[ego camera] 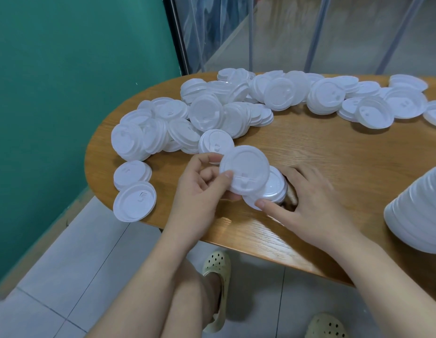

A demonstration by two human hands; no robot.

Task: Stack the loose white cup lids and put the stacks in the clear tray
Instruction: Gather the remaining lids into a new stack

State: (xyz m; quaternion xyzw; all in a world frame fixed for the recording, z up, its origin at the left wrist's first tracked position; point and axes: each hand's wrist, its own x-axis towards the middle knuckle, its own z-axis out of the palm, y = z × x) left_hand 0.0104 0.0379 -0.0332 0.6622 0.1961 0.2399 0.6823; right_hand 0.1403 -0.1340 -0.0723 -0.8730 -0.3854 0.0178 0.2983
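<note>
Lids (212, 111) lay scattered in loose white heaps across the far half of the rounded wooden table (334, 152). The left hand (202, 189) pinched a single lid (245, 168) between thumb and curled fingers, tilted over a short lid stack (273, 189) on the tabletop. The right hand (307, 198) gripped that stack, thumb on its near rim. A taller stack of lids (419, 213) lay on its side near the right edge.
</note>
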